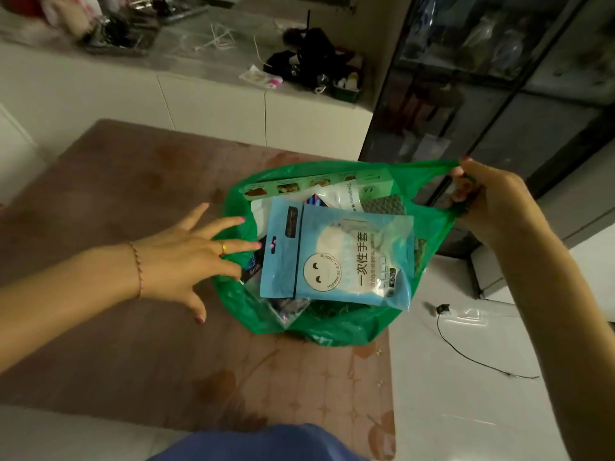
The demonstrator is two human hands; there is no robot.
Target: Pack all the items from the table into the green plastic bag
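The green plastic bag (429, 224) stands open at the right edge of the brown table (126, 194). On top inside lies a light blue packet of disposable gloves (336, 257). Behind it are a white pouch (346, 194), a pale green box (319, 186) and a dark green textured pack (384, 204). My left hand (186, 257) is spread flat, fingers straight, at the bag's left rim, its fingertips touching the plastic. My right hand (486, 201) grips the bag's right handle and holds it up.
A white counter (213, 104) behind the table carries black clutter, cords and a small green basket (347, 91). A dark glass cabinet (499, 78) stands at the right. A thin black cable (466, 354) lies on the white floor beside the table.
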